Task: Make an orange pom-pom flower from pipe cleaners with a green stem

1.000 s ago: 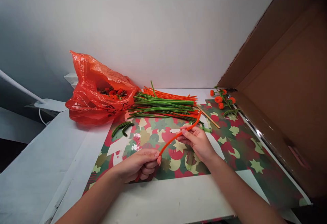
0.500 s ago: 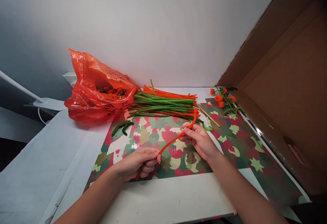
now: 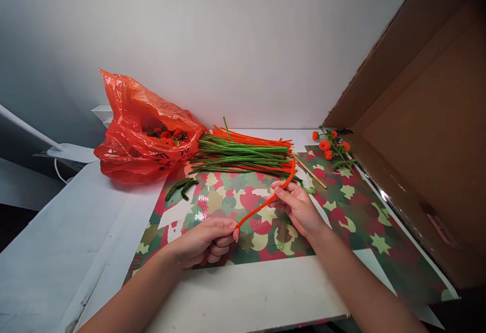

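Note:
An orange pipe cleaner (image 3: 253, 212) runs between my two hands above the patterned sheet. My left hand (image 3: 213, 239) is closed on its lower part, and a short end pokes out below the fingers. Higher up, my right hand (image 3: 294, 202) pinches it between thumb and fingers. Its free tip curves upward past that hand. Behind lie bundles of green pipe cleaners (image 3: 246, 150) and orange pipe cleaners (image 3: 254, 135). Two short, bent green pieces (image 3: 182, 187) rest on the sheet at the left.
A red plastic bag (image 3: 140, 158) holding orange flowers stands at the back left. A thin wooden stick (image 3: 309, 171) lies right of the bundles. Pipe-cleaner flowers (image 3: 328, 146) sit beside the cardboard wall (image 3: 425, 135) on the right. The patterned sheet (image 3: 261, 226) covers part of the white table.
My right hand keeps its pinch, and the pipe cleaner's free tip has shifted slightly right and upward. My left hand has hardly moved. The view has shifted very slightly.

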Motion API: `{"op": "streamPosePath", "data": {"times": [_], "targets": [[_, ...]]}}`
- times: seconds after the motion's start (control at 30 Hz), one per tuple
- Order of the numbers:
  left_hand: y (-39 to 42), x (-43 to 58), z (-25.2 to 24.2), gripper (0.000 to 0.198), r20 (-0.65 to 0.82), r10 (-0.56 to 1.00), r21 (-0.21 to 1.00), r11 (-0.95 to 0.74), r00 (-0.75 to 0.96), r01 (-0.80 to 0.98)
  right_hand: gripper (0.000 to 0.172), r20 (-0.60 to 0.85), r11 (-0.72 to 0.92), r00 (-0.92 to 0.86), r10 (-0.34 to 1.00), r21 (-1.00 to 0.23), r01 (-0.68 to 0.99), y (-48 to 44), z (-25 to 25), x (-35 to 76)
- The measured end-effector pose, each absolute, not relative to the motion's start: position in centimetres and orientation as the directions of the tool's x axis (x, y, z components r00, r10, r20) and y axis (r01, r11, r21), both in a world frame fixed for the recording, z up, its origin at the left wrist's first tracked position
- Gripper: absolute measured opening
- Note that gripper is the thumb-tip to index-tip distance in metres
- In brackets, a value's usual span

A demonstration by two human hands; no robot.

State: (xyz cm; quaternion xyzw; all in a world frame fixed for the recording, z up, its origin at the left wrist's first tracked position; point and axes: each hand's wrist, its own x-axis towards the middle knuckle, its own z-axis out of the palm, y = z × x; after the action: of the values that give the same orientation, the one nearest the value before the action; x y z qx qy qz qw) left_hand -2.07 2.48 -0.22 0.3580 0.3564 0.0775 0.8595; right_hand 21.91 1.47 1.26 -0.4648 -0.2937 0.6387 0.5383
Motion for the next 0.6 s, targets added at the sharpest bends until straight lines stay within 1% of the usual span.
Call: {"op": "streamPosePath", "data": {"times": [0.37,0.6], "targets": [[2.48,-2.02,-0.13,0.036,-0.546,0.389,0.672,0.732,0.742,0.111,0.037,-0.237,-0.188,0.071,0.969,-0.891,-0.414,1.57,1.08,21.72],[2.45,-2.02,-0.13,0.036,-0.544,0.390,0.668,0.737,0.743,0.103,0.040,-0.226,-0.159,0.123,0.966,-0.899,-0.408,1.56,1.22,21.74]]}}
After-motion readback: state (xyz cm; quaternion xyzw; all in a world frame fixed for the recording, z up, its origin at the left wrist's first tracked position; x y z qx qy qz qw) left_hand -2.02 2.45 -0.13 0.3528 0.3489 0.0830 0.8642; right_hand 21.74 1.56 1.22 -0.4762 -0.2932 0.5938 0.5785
